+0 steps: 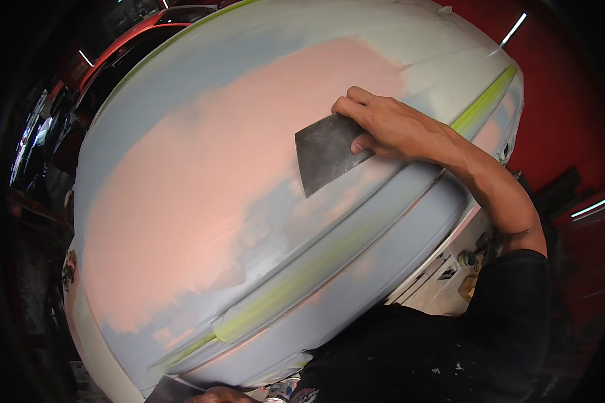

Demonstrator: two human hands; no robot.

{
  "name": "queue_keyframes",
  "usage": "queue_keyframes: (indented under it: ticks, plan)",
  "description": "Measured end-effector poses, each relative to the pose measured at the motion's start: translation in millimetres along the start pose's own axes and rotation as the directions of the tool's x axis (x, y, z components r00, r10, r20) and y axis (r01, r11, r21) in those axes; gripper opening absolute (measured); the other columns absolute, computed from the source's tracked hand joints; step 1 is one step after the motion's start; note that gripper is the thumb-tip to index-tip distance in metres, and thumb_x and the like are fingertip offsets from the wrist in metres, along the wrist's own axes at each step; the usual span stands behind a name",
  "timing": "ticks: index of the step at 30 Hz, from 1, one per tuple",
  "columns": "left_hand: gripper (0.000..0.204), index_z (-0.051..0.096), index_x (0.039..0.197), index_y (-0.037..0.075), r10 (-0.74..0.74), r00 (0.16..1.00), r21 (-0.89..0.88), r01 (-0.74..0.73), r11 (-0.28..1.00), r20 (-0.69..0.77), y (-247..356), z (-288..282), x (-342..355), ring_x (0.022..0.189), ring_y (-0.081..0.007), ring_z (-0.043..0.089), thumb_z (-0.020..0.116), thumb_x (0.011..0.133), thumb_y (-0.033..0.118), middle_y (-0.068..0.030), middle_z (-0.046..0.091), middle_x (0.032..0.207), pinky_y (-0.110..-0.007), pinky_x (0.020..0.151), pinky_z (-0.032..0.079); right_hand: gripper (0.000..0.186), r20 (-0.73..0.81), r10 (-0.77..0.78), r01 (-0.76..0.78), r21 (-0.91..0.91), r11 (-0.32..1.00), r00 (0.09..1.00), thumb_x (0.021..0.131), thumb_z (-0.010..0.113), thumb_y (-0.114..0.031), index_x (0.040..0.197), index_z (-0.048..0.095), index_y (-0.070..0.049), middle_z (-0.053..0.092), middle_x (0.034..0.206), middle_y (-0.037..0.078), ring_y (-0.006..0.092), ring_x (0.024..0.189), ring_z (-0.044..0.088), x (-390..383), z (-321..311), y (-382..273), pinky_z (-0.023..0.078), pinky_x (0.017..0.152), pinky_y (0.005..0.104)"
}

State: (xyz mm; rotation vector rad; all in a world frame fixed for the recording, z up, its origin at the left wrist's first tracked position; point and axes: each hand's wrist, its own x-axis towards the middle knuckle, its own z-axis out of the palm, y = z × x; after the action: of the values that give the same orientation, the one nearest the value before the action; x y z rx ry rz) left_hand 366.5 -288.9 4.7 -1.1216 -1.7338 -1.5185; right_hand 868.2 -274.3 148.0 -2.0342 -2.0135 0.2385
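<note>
My right hand [376,124] is closed on a thin, flat, dark grey spreader [326,154], fingers over its top edge and thumb across its face. The spreader lies against or just over a car roof [437,47], at the right end of a broad pink filler patch [202,181]. Grey areas surround the patch. At the lower edge, my left hand [218,395] is mostly cut off. Beside it is a second dark grey flat plate [171,391], which it appears to grip.
A yellow-green strip [275,302] runs along the roof's near side, by a groove. A red car [134,30] stands at the far left. Beneath the roof's near right edge, small containers [467,258] sit in a light-coloured area. Behind rises a red wall [558,101].
</note>
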Motion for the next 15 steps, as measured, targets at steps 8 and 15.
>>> queue_keyframes:
  ticks: [8,15]
  plan:
    - [0.038,0.055,0.116,-0.015,-0.029,0.999,-0.155,0.025,0.988,-0.023,-55,5,-10,0.088,-0.0317,0.066,0.05,0.103,0.02,-0.0263,0.066,0.106,-0.039,0.08,0.053,0.04,0.001,0.012,-0.012,-0.039,0.999,1.0,0.078,0.073,-0.001,0.11,0.05,-0.005,0.054,0.104,0.012,0.0342,0.095,0.06,21,-6,-3,0.046,0.076,0.0458]
    - [0.037,0.055,0.117,-0.015,-0.02,0.998,-0.235,0.003,0.972,-0.068,-35,17,-11,0.089,-0.0305,0.065,0.05,0.103,0.019,-0.0255,0.066,0.107,-0.038,0.082,0.052,0.04,-0.2,0.021,-0.03,-0.042,0.999,0.98,0.077,0.075,-0.005,0.108,0.05,-0.004,0.056,0.105,0.012,0.0328,0.103,0.057,-10,-46,-20,0.045,0.083,0.0453]
